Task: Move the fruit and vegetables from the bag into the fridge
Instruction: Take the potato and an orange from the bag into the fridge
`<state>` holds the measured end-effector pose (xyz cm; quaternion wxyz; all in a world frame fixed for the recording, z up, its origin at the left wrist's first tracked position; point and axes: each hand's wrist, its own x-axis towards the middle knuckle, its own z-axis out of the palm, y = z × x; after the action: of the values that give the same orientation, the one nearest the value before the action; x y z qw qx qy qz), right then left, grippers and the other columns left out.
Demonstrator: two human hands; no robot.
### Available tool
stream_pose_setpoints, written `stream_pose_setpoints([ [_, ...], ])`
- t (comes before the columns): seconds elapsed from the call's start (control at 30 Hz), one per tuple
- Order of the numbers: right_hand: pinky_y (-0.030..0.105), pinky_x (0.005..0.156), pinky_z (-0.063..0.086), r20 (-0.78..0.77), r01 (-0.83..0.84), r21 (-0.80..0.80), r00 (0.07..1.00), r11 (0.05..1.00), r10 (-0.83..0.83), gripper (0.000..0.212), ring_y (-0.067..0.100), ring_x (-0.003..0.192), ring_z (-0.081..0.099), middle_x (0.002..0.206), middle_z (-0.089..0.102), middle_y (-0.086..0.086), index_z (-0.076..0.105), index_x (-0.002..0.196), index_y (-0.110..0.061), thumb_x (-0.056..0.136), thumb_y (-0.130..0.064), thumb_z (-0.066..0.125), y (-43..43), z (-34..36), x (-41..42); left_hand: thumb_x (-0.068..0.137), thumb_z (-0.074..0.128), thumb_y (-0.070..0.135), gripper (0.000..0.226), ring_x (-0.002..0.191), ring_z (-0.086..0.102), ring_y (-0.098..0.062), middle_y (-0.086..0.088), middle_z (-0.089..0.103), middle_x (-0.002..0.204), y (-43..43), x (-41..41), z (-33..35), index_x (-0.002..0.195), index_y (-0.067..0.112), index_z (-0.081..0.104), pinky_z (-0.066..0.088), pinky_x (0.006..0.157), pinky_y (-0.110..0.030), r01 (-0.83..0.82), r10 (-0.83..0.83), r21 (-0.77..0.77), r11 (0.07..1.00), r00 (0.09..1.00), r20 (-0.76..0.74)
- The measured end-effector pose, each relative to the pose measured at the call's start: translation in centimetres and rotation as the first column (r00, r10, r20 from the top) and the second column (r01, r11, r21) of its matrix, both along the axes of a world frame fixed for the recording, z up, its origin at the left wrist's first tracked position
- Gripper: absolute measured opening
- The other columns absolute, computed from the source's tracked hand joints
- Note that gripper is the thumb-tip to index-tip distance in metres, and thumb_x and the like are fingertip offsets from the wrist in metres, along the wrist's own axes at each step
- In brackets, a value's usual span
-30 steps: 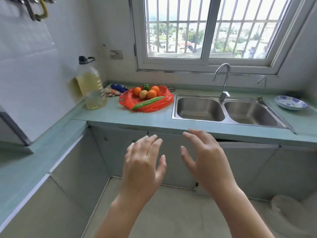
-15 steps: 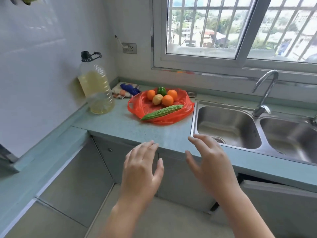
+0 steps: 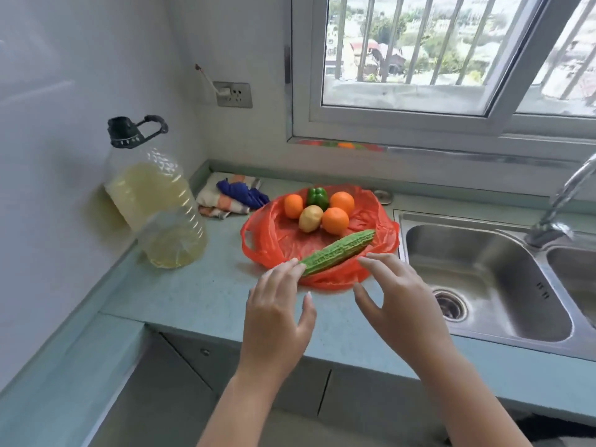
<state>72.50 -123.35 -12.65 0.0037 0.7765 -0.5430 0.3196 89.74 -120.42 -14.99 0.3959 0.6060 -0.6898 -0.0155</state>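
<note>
From the head view, both hands reach forward over the counter point(image 3: 200, 291) with fingers straight and spread, holding nothing. The left hand point(image 3: 277, 311) has its fingertips at the near end of a bitter gourd point(image 3: 338, 251); whether they touch it is unclear. The right hand point(image 3: 396, 304) hovers palm down just beside the gourd's middle, thumb apart from the fingers.

The gourd lies slantwise on the near part of a red plastic bag point(image 3: 274, 233) spread flat on the counter. Farther back on the bag sit three oranges point(image 3: 335, 221), a green bell pepper point(image 3: 317, 198) and a pale yellow piece of produce point(image 3: 310, 218), clustered and touching.

Left of the bag stand a large oil bottle point(image 3: 158, 204) and folded cloths point(image 3: 232, 198). A steel sink point(image 3: 483, 275) with its faucet point(image 3: 561, 204) lies just to the right.
</note>
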Motion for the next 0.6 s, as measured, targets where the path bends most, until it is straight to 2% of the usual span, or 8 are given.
stream_pose_setpoints([
  [0.13,0.037,0.078,0.051,-0.023,0.029,0.054,0.999,0.998,-0.028,0.034,0.031,0.093,0.063,0.102,0.067,0.010,0.066,0.106,-0.005,0.076,-0.022,0.067,-4.3,-1.7,-0.2,0.084,0.043,0.028,0.041,0.115,0.046,-0.015,-0.004,0.060,0.121,-4.8,0.5,-1.3,0.120,0.012,0.054,0.039,0.096,-0.035,0.037,-0.037,0.025,0.999,0.999,0.013],
  [0.23,0.035,0.076,0.050,-0.023,0.052,0.069,0.998,0.996,-0.051,0.033,0.030,0.092,0.064,0.101,0.067,0.010,0.066,0.105,-0.004,0.076,-0.019,0.071,-7.8,-2.2,-0.4,0.084,0.043,0.029,0.041,0.115,0.050,-0.019,-0.005,0.060,0.121,-8.4,0.7,-2.2,0.119,0.011,0.056,0.040,0.096,-0.037,0.046,-0.048,0.062,0.997,0.999,0.026],
  [0.37,0.033,0.071,0.051,-0.013,0.031,0.097,0.999,0.995,-0.030,0.035,0.030,0.083,0.065,0.097,0.068,0.009,0.067,0.102,-0.004,0.074,-0.025,0.063,-13.1,-3.7,-0.6,0.082,0.042,0.030,0.043,0.111,0.055,-0.025,-0.007,0.061,0.118,-13.6,0.7,-3.6,0.116,0.009,0.059,0.042,0.094,-0.039,-0.001,-0.005,0.119,0.993,0.998,0.057],
  [0.5,0.035,0.070,0.051,-0.005,0.002,0.147,1.000,0.989,-0.001,0.037,0.030,0.085,0.065,0.096,0.067,0.009,0.067,0.103,-0.005,0.069,-0.015,0.077,-18.8,-5.8,-1.1,0.080,0.042,0.030,0.044,0.107,0.059,-0.027,-0.008,0.063,0.116,-18.9,0.4,-5.0,0.113,0.008,0.062,0.044,0.091,-0.040,-0.040,0.026,0.191,0.981,0.997,0.075],
  [0.6,0.038,0.067,0.052,-0.021,-0.004,0.195,1.000,0.981,0.008,0.038,0.032,0.086,0.065,0.098,0.067,0.009,0.067,0.103,-0.005,0.068,-0.014,0.079,-23.0,-7.4,-1.4,0.079,0.041,0.031,0.046,0.109,0.058,-0.026,-0.007,0.063,0.118,-22.5,0.1,-5.8,0.114,0.009,0.061,0.042,0.093,-0.039,-0.064,0.044,0.239,0.969,0.995,0.090],
])
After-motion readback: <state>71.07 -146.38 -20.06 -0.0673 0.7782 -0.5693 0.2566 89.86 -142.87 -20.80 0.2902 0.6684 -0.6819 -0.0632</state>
